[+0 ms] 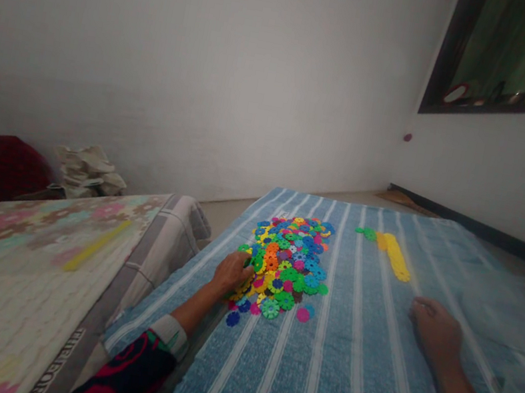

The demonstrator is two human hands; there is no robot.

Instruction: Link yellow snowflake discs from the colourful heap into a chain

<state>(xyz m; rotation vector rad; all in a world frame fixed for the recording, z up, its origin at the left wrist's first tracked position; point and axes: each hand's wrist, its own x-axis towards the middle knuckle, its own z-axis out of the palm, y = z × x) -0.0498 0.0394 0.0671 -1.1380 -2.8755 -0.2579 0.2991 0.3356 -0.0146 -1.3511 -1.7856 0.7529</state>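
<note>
A loose pile of notched plastic snowflake discs (pixel 287 269) in many colours lies on the striped cloth. My left hand (pixel 231 274) rests at the pile's left edge, fingers bent among yellow and green discs; what they grip is hidden. To the right of the pile, a yellow row of overlapping discs (pixel 396 257) stretches toward me, with orange discs (pixel 381 241) and green discs (pixel 368 233) beside its far end. My right hand (pixel 437 329), blurred, is just nearer than the yellow row and apart from it. Its fingers are curled together, and anything between them cannot be made out.
The blue-and-white striped cloth (pixel 325 384) covers the surface in front of me. A bed with a floral cover (pixel 22 290) stands to the left, a yellow strip (pixel 96 246) on it. Clear plastic (pixel 513 356) lies at the right. A wall (pixel 212 79) rises behind.
</note>
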